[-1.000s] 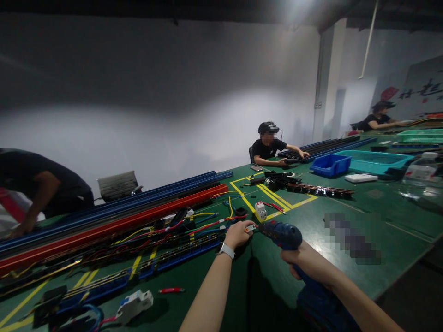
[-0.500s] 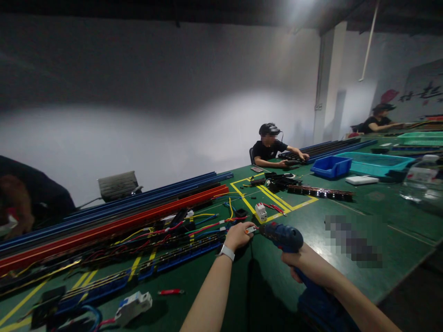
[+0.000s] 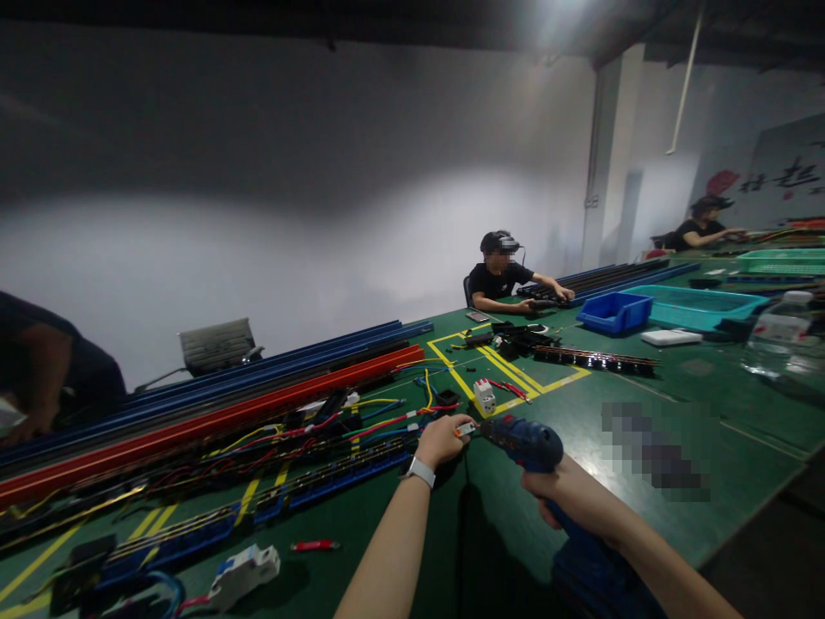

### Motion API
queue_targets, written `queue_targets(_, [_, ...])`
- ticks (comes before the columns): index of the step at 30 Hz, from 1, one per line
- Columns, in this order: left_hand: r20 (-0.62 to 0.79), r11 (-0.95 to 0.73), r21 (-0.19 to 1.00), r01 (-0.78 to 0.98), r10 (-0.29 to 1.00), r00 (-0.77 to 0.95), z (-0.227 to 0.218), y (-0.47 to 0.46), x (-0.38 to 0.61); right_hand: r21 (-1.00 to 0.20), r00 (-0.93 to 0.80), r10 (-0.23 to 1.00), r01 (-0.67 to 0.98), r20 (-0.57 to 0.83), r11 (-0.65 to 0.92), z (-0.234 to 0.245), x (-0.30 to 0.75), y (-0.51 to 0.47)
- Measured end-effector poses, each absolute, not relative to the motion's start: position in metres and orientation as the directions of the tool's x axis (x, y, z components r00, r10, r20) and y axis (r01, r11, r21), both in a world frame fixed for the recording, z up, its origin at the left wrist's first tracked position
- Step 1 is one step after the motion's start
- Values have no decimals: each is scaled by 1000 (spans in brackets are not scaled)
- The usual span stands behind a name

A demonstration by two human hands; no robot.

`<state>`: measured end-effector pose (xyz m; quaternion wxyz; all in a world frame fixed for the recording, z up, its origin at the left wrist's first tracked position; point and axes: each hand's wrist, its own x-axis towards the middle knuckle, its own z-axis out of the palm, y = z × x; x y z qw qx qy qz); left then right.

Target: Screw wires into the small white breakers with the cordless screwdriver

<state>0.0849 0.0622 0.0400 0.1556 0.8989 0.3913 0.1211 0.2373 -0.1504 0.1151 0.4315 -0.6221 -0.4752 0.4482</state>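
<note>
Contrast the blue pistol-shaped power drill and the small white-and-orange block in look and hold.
The drill is far larger than the block. The drill is gripped by its handle in the right hand, while the block is pinched by the left hand. The drill is mostly blue; the block is white with an orange patch. Both are held, the drill's tip close to the block; whether they touch is unclear.

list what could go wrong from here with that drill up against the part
1. The cordless drill in the right hand has its tip close to the left hand; a slip might hurt it.
2. The small white-and-orange part is pinched in the left hand with no clamp in view, so it might twist loose.
3. The white circuit breaker sits just beyond; a jerk could knock it.
</note>
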Motion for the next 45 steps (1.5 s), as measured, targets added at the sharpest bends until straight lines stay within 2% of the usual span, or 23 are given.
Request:
queue_targets(12, [128,-665,358,656,731,670,35,66,84,-966,175,974,188,-144,-176,117,235,-152])
queue_targets(26, [83,-635,373,677,749,657,41,62,85,-963,160,978,214,-131,-164,119,235,-152])
queue_targets(38, [79,-631,377,678,751,656,42,61,85,-955,160,967,192,-197,-226,121,237,-152])
queue_targets(45, [75,-627,383,678,753,654,42,60,85,-968,159,976,179,-149,-177,116,238,-152])
